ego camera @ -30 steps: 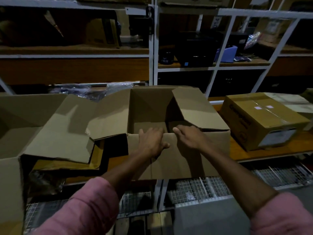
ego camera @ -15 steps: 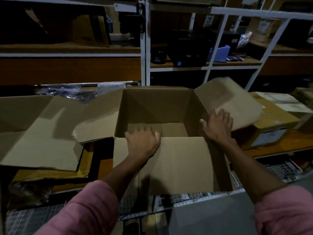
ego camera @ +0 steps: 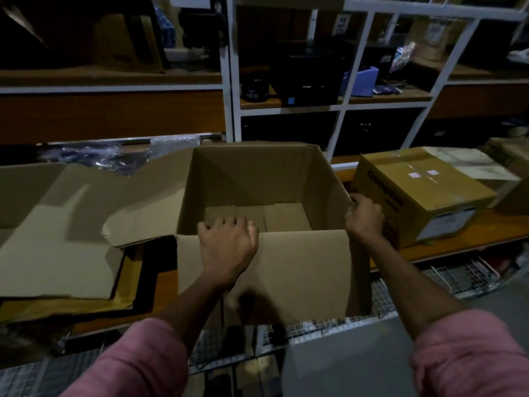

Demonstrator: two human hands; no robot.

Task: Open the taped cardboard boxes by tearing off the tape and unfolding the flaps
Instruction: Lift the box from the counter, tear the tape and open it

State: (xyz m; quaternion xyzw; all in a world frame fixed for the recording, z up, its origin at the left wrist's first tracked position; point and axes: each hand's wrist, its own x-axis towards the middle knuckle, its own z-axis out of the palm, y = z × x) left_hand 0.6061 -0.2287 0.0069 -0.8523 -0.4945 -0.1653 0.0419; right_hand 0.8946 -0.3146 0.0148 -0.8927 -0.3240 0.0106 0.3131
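Observation:
A large open cardboard box [ego camera: 257, 179] stands in front of me on the wooden shelf, empty, with its near flap [ego camera: 303, 270] folded down toward me. My left hand [ego camera: 227, 247] lies on that flap's fold, fingers curled over the near rim into the box. My right hand [ego camera: 363, 217] is at the box's right rim with curled fingers, in the gap beside the neighbouring box; the right flap is out of sight below it. The left flap [ego camera: 148, 207] is spread outward. To the right sits a shut brown box [ego camera: 420, 193] with clear tape across its top.
Another opened box with a wide flap [ego camera: 60, 236] lies on the left. White metal shelving [ego camera: 229, 67] with dark items rises behind. Crumpled plastic [ego camera: 120, 153] lies behind the left flap. Wire mesh racks [ego camera: 463, 279] run below the wooden shelf edge.
The right flap, first lying over the box, was swung outward and down by my right hand and is now hidden. My left hand stayed on the near flap, which folded down.

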